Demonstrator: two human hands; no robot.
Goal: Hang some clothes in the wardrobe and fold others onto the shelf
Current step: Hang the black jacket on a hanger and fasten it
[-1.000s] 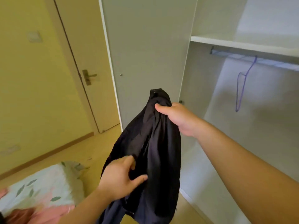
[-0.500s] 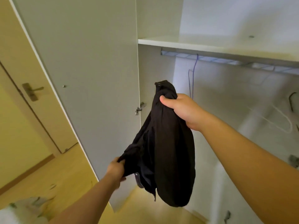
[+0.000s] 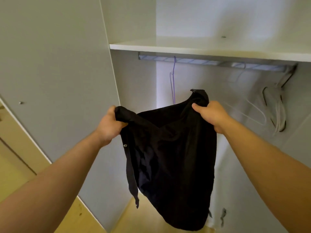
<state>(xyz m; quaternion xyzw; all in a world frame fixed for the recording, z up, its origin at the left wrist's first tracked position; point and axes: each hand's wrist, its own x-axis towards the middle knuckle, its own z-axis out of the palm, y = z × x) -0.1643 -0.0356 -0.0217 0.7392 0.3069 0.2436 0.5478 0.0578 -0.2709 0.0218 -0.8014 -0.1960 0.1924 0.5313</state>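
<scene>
Before the open wardrobe (image 3: 134,17), below the shelf (image 3: 185,47), our left grip (image 3: 108,126) and right grip (image 3: 212,115) each clench the black shirt (image 3: 171,157), spread between them.

We see a garment (image 3: 170,157) that is plain black all over, with one small silvery button (image 3: 125,145) on its edge. The wardrobe door (image 3: 58,81) is pale grey and the shelf (image 3: 185,46) white. The rail (image 3: 202,62) beneath it is silvery with bluish-lilac stripes. On it we make out a thin purple hanger (image 3: 173,84), white hangers (image 3: 278,115) and a dark hanger (image 3: 264,96) among them. The floor (image 3: 146,221) is a warm yellow wood tone, and the room door (image 3: 10,148) at our left is beige.
</scene>
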